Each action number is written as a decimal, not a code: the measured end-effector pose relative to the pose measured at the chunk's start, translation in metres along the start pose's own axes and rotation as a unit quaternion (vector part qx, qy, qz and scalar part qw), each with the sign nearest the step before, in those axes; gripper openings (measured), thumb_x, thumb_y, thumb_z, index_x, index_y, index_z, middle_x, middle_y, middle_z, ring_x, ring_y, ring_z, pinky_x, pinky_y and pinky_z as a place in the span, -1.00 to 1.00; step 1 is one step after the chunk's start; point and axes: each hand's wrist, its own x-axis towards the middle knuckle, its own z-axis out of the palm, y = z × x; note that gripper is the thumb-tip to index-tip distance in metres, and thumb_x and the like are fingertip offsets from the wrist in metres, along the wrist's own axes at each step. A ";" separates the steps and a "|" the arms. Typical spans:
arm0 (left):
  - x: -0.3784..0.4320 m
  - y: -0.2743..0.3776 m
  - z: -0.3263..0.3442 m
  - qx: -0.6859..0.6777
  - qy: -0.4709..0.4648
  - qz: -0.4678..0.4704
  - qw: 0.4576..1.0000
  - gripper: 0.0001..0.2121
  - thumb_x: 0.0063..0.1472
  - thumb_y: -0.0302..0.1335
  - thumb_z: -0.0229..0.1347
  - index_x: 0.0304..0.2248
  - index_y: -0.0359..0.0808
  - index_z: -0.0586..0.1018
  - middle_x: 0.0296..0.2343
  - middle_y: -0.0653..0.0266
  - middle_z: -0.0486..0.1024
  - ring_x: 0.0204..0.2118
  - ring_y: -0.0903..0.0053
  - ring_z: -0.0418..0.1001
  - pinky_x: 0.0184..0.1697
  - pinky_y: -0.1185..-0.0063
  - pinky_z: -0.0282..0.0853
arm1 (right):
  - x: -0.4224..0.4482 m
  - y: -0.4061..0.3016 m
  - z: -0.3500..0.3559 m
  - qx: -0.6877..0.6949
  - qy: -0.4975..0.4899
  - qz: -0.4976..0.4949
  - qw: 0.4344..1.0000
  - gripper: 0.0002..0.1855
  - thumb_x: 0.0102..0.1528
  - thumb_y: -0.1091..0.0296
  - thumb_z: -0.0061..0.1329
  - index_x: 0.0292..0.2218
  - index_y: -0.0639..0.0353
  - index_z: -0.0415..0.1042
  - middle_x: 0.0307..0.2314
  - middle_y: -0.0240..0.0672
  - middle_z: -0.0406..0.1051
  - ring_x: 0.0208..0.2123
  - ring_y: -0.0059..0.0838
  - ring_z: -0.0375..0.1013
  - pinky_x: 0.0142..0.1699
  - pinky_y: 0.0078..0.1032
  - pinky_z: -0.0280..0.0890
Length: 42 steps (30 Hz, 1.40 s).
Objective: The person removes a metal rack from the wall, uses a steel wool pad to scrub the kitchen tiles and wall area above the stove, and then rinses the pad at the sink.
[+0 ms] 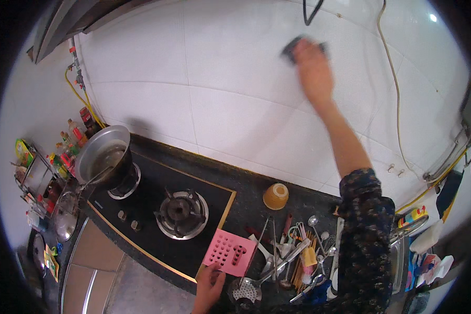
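My right hand [314,74] is raised against the white tiled wall [235,114], blurred, with its fingers over a dark cloth or pad [292,51]. Low in the picture, my left hand [211,284] holds the near edge of a pink perforated plastic holder [231,252], which is over the right corner of the black gas hob [149,212]. Right of the holder, a heap of utensils lies on the dark counter, with a perforated metal skimmer [245,290] and a ladle [313,220]. An upturned yellow-brown cup [276,196] stands near the wall.
A deep metal pot [106,157] with a utensil in it stands on the left burner. The right burner [178,214] is bare. Bottles [76,129] and a rack [35,168] are at far left. A cable [394,78] hangs down the wall, and a sink [397,267] lies at right.
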 end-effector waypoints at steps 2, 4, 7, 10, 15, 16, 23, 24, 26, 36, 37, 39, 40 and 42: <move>0.017 -0.014 -0.010 0.004 -0.027 0.016 1.000 -0.64 0.13 -0.52 0.07 -0.08 -0.44 0.33 -0.24 0.19 0.42 -0.22 0.58 0.41 -0.17 0.63 0.31 | -0.054 -0.043 0.029 0.098 -0.087 -0.066 0.989 -0.56 0.06 0.33 -0.13 0.02 -0.05 0.27 -0.04 -0.28 0.28 -0.01 -0.24 0.27 0.02 -0.34 0.22; 0.023 -0.031 -0.030 -0.044 -0.036 -0.007 0.998 -0.63 0.13 -0.51 0.07 -0.08 -0.44 0.33 -0.24 0.19 0.42 -0.21 0.57 0.41 -0.16 0.63 0.31 | -0.125 -0.079 0.047 0.130 -0.149 -0.069 0.978 -0.52 0.03 0.31 -0.08 0.02 -0.16 0.27 -0.03 -0.30 0.27 -0.04 -0.27 0.30 0.00 -0.35 0.25; 0.044 0.000 -0.074 -0.005 -0.044 -0.031 0.999 -0.64 0.14 -0.50 0.07 -0.08 -0.43 0.33 -0.23 0.18 0.42 -0.19 0.53 0.42 -0.13 0.63 0.31 | -0.099 -0.057 0.023 0.095 -0.198 -0.031 0.975 -0.53 0.01 0.31 -0.04 -0.01 -0.10 0.30 -0.01 -0.31 0.25 -0.08 -0.27 0.32 -0.06 -0.34 0.29; 0.072 -0.013 -0.123 0.098 -0.047 0.072 0.991 -0.63 0.20 -0.35 0.02 -0.04 -0.35 0.35 -0.19 0.16 0.40 -0.13 0.41 0.36 -0.12 0.51 0.30 | 0.005 -0.018 0.004 -0.066 0.030 0.042 0.997 -0.57 0.01 0.35 -0.06 -0.04 0.13 0.31 -0.04 -0.26 0.28 -0.04 -0.30 0.29 -0.03 -0.37 0.26; 0.106 -0.037 -0.150 0.051 -0.045 0.057 0.996 -0.63 0.20 -0.36 0.02 -0.04 -0.36 0.35 -0.18 0.16 0.40 -0.12 0.43 0.36 -0.08 0.48 0.28 | 0.103 -0.081 0.051 -0.036 0.107 -0.026 0.993 -0.64 0.00 0.40 -0.12 -0.11 0.20 0.34 -0.05 -0.28 0.30 -0.02 -0.32 0.26 0.07 -0.41 0.14; 0.112 -0.041 -0.155 0.018 -0.050 0.059 0.997 -0.63 0.20 -0.36 0.02 -0.04 -0.36 0.35 -0.18 0.17 0.40 -0.12 0.43 0.35 -0.08 0.48 0.28 | 0.077 -0.125 0.070 0.073 0.038 -0.021 0.996 -0.60 0.00 0.41 -0.13 -0.08 0.14 0.33 -0.05 -0.31 0.31 -0.03 -0.35 0.27 0.09 -0.41 0.13; 0.127 -0.024 -0.167 0.126 -0.090 0.100 0.983 -0.64 0.21 -0.38 0.02 -0.03 -0.32 0.35 -0.18 0.21 0.41 -0.14 0.48 0.37 -0.10 0.52 0.28 | -0.059 -0.108 0.040 0.099 -0.244 -0.124 0.957 -0.55 0.05 0.39 -0.18 0.02 0.05 0.25 -0.01 -0.34 0.26 -0.02 -0.25 0.29 0.09 -0.39 0.17; 0.127 -0.022 -0.168 0.102 -0.094 0.089 0.986 -0.63 0.20 -0.37 0.03 -0.03 -0.32 0.36 -0.19 0.21 0.42 -0.16 0.49 0.38 -0.12 0.53 0.30 | -0.030 -0.087 0.034 0.014 -0.210 -0.075 0.975 -0.56 0.06 0.41 -0.20 0.01 0.08 0.25 -0.03 -0.31 0.27 0.00 -0.25 0.27 0.09 -0.39 0.16; 0.127 -0.014 -0.169 0.058 -0.099 0.067 0.991 -0.63 0.20 -0.35 0.03 -0.03 -0.31 0.36 -0.23 0.22 0.44 -0.20 0.49 0.41 -0.16 0.55 0.32 | 0.043 -0.056 0.019 -0.025 0.011 0.069 0.997 -0.61 0.04 0.49 -0.18 -0.05 0.21 0.29 -0.04 -0.22 0.28 0.02 -0.12 0.22 0.07 -0.34 0.17; 0.144 0.015 -0.149 -0.008 -0.093 0.048 0.995 -0.69 0.15 -0.56 0.01 -0.10 -0.44 0.34 -0.22 0.14 0.40 -0.23 0.48 0.46 -0.15 0.62 0.34 | -0.064 -0.163 0.070 0.141 -0.155 -0.258 0.943 -0.53 0.04 0.37 -0.15 0.03 0.05 0.23 -0.01 -0.37 0.26 0.02 -0.42 0.24 0.06 -0.45 0.21; 0.144 0.008 -0.154 -0.009 -0.084 0.041 0.996 -0.70 0.15 -0.56 0.01 -0.11 -0.44 0.33 -0.22 0.15 0.40 -0.23 0.48 0.46 -0.15 0.63 0.34 | -0.048 -0.158 0.058 0.126 -0.204 -0.197 0.951 -0.53 0.04 0.38 -0.16 0.02 0.04 0.23 -0.02 -0.36 0.26 0.01 -0.41 0.25 0.05 -0.45 0.22; 0.145 -0.003 -0.160 0.030 -0.085 0.026 0.996 -0.67 0.17 -0.49 0.02 -0.08 -0.41 0.34 -0.24 0.18 0.43 -0.24 0.49 0.46 -0.18 0.61 0.35 | 0.001 -0.121 0.046 0.040 -0.161 -0.105 0.980 -0.52 0.03 0.41 -0.15 0.02 0.00 0.23 -0.05 -0.34 0.29 0.00 -0.37 0.26 0.04 -0.44 0.23; 0.148 -0.009 -0.164 0.072 -0.085 0.018 0.994 -0.65 0.18 -0.41 0.03 -0.06 -0.37 0.35 -0.27 0.20 0.45 -0.25 0.50 0.45 -0.21 0.58 0.35 | 0.036 -0.105 0.040 0.031 -0.099 -0.002 0.995 -0.52 0.02 0.43 -0.14 0.02 0.04 0.23 -0.04 -0.33 0.29 0.01 -0.34 0.25 0.05 -0.44 0.21; 0.156 -0.059 -0.176 0.096 -0.059 0.069 0.991 -0.61 0.18 -0.36 0.06 -0.03 -0.33 0.35 -0.32 0.26 0.48 -0.29 0.54 0.44 -0.28 0.58 0.35 | 0.113 -0.090 0.026 -0.154 0.102 0.007 0.983 -0.59 0.04 0.41 -0.17 -0.03 0.16 0.29 -0.03 -0.29 0.28 0.01 -0.28 0.24 0.02 -0.43 0.22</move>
